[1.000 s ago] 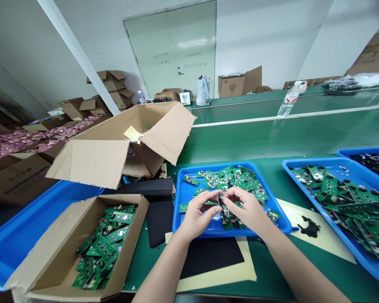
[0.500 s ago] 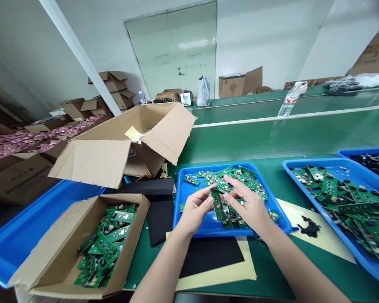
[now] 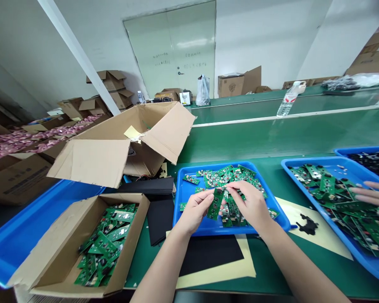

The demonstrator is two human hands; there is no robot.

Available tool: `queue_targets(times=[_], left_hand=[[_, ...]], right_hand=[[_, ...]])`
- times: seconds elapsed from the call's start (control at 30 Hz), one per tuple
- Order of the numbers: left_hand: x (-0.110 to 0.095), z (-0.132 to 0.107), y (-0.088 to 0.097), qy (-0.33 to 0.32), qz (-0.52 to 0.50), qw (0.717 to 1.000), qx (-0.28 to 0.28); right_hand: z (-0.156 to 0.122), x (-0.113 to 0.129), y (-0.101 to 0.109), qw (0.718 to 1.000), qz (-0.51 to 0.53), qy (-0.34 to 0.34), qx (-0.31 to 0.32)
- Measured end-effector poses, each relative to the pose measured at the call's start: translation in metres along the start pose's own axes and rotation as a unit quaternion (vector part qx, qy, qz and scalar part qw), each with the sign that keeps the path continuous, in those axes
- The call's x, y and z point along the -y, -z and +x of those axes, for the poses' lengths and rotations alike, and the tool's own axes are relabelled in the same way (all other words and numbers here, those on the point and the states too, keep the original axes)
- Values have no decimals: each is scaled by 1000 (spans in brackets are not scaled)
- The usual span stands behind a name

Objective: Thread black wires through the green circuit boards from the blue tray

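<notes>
My left hand (image 3: 194, 211) grips a narrow green circuit board (image 3: 214, 205) between thumb and fingers, tilted above the blue tray (image 3: 189, 230). My right hand (image 3: 251, 204) is closed in a pinch at the upper end of that board; whatever its fingertips hold is too small to make out. Under both hands, a heap of circuit boards (image 3: 240, 179) with small parts on them lies in the tray. In front of it are a black sheet (image 3: 210, 257) and a yellowish sheet (image 3: 248, 263) beneath it.
A cardboard box (image 3: 126, 256) of circuit boards stands at left, a bigger open carton (image 3: 94, 155) behind it. At right, a co-worker's hand (image 3: 374, 198) is over another blue tray (image 3: 298, 164) of boards. Black pieces (image 3: 308, 225) lie on yellowish paper; a water bottle (image 3: 287, 101) stands beyond.
My right fingers have closed into a pinch at the board's upper end, where a dark piece showed between them before. The board is tilted differently. A co-worker's hand has come in at right.
</notes>
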State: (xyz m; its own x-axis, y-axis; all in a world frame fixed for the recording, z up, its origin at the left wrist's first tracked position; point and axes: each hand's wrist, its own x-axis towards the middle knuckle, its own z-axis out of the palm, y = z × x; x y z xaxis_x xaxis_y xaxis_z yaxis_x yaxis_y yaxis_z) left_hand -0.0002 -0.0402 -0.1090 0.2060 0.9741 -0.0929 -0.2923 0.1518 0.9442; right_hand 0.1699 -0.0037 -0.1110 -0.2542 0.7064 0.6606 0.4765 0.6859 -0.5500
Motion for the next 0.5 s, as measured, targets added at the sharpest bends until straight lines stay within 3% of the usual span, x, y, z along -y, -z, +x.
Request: queue_targets(times=[0.3,0.4,0.5], left_hand=[[4,1,10,12,120,991,58],[4,1,7,-25,188,980,53],[6,3,5,-112,310,944,-3]], right_hand=[[-2,-2,-7,997,17,69,-22],[-3,-1,-7,997,5,77,-18],[-2,-2,-5,998,-8,54,-39]])
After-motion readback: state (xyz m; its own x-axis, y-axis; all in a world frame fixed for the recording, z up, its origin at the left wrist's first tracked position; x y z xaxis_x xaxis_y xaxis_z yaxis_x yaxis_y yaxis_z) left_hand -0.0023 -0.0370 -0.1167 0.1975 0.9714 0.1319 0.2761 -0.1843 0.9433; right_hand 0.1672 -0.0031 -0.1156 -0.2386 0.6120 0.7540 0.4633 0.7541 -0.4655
